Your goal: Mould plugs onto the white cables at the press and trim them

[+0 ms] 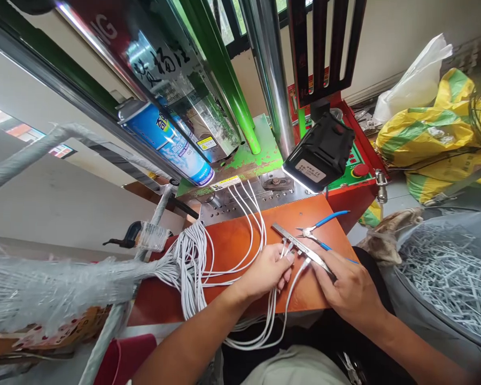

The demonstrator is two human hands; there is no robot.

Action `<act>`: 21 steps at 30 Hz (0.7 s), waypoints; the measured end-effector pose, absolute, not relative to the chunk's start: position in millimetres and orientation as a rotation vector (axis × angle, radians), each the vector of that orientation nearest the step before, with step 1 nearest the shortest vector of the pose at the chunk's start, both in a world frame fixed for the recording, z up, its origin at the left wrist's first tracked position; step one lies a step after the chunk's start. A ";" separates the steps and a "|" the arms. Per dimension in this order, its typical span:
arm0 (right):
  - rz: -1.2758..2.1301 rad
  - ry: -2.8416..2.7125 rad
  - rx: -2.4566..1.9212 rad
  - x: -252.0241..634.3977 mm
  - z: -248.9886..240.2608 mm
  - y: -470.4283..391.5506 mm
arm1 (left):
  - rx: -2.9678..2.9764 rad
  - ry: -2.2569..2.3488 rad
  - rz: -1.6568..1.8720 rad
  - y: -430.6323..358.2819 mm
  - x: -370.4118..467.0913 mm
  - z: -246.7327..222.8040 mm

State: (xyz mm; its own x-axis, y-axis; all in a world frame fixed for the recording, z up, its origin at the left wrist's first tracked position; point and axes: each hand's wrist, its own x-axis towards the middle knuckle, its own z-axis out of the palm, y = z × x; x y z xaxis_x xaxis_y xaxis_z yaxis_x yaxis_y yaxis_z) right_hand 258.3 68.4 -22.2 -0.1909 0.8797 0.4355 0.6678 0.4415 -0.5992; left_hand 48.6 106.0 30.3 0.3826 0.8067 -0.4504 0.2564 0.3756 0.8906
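Note:
My right hand (347,286) is closed around one end of a flat metal bar (295,241), which is held slanting above the orange-brown work board (228,246). With pinched fingers, my left hand (266,270) grips the end of a white cable (271,313) at the bar's lower edge. Another white cable (292,286) runs to the bar near my right thumb. Just beyond the bar lie blue-handled cutting pliers (308,232), partly hidden by my right hand. A thick bundle of white cables (190,256) rests on the board to the left.
Behind the board stands a green press machine (240,160), with several white cables leading into it. A blue spray can (168,144) and a black lamp (323,152) are nearby. At right, a lined bin (451,272) holds white scraps beside yellow-green sacks (428,133).

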 end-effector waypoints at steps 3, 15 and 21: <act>0.373 -1.959 -1.295 258.4 -23.7 68.2 | 1.155 1.102 0.421 109.2 49.5 30.8; 0.368 -1.977 -1.266 260.5 -20.2 70.1 | 1.196 1.168 0.463 124.1 43.6 32.5; 0.370 -1.936 -1.275 258.9 -23.0 69.3 | 1.130 1.325 0.665 119.7 27.5 33.5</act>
